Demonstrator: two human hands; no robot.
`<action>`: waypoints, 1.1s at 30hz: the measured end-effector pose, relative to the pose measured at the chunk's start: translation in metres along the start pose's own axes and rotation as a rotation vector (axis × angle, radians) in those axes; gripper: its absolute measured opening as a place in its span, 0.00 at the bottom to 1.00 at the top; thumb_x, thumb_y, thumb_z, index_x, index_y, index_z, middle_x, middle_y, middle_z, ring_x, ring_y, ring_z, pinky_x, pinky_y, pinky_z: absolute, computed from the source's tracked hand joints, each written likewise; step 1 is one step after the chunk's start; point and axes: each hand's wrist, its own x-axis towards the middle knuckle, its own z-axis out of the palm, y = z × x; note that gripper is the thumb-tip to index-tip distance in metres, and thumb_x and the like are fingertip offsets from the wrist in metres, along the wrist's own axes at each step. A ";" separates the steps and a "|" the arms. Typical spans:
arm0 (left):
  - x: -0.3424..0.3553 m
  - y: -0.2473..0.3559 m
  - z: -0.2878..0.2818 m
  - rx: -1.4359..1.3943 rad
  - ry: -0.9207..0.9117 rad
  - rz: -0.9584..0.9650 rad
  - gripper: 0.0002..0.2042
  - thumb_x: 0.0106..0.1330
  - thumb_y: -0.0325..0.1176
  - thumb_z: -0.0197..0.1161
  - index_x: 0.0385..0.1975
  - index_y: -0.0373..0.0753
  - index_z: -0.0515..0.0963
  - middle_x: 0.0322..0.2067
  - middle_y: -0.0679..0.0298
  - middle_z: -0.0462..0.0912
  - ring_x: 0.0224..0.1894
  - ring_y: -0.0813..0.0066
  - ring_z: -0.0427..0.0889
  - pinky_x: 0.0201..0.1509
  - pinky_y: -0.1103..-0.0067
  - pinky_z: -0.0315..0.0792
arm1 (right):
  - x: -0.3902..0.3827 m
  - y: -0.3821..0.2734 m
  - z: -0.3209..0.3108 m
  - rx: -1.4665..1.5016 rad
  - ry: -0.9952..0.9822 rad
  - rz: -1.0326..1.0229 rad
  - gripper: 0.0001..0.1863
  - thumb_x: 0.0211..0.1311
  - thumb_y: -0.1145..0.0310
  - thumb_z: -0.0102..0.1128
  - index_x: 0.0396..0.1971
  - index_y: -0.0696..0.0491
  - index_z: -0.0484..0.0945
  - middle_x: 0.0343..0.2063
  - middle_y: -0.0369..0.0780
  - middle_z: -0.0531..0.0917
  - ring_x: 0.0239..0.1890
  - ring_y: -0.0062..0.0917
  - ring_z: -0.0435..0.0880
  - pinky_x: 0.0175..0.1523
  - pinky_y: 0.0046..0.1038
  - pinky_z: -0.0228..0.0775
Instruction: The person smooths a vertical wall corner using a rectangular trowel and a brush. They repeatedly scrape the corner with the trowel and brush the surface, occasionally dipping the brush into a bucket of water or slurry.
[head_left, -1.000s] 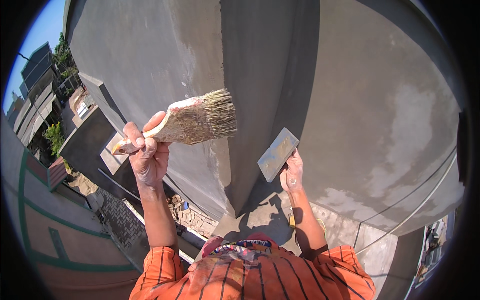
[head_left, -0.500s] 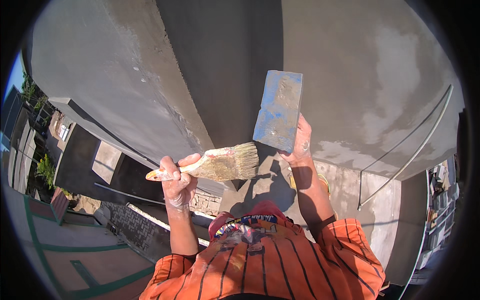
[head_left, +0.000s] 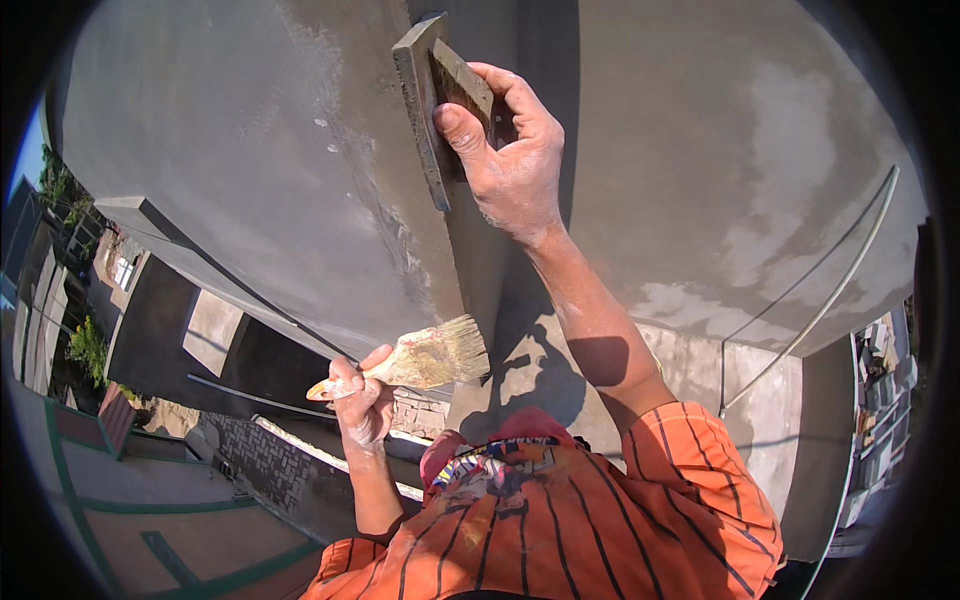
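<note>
My right hand is closed round the handle of a plastering float. The float's board stands on edge against the corner of the grey plastered wall, and its working face is turned away from me. My left hand grips a wide paintbrush by its handle, low and to the left. The brush is crusted with dried material, and its pale bristles point right, apart from the wall.
Another plastered wall with pale patches rises on the right. A thin light pipe or hose sticks out from it. Concrete floor lies below, with my shadow on it. Lower left are a paved strip and a green-trimmed building.
My right hand has moved up and left, turning the float from face-up view to edge-on against the wall corner. My left hand with the paintbrush has shifted slightly down.
</note>
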 end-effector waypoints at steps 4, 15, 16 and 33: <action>-0.008 0.002 -0.009 -0.020 0.052 0.024 0.12 0.62 0.19 0.61 0.34 0.42 0.65 0.53 0.40 0.75 0.58 0.50 0.75 0.61 0.59 0.72 | -0.139 0.080 -0.033 0.084 0.062 0.563 0.19 0.61 0.62 0.66 0.44 0.60 0.77 0.33 0.36 0.83 0.33 0.17 0.80 0.42 0.22 0.73; 0.000 0.003 -0.022 -0.009 0.141 -0.071 0.13 0.63 0.19 0.61 0.38 0.42 0.65 0.53 0.40 0.75 0.52 0.58 0.80 0.56 0.64 0.77 | -0.235 0.060 -0.112 0.630 0.482 1.302 0.14 0.69 0.63 0.45 0.46 0.52 0.75 0.35 0.35 0.81 0.38 0.23 0.82 0.42 0.30 0.77; 0.003 0.001 -0.017 0.001 0.115 -0.086 0.13 0.62 0.19 0.61 0.38 0.42 0.65 0.53 0.40 0.75 0.51 0.58 0.80 0.55 0.64 0.78 | -0.255 0.066 -0.128 0.772 0.304 1.228 0.18 0.66 0.67 0.44 0.53 0.51 0.72 0.40 0.35 0.81 0.41 0.22 0.81 0.47 0.29 0.76; 0.181 0.092 0.113 1.533 -1.149 -0.222 0.07 0.52 0.14 0.60 0.26 0.34 0.74 0.33 0.58 0.86 0.50 0.61 0.83 0.48 0.71 0.78 | -0.359 0.026 -0.163 0.437 0.344 1.367 0.14 0.66 0.67 0.46 0.46 0.57 0.73 0.35 0.44 0.82 0.36 0.31 0.85 0.39 0.33 0.81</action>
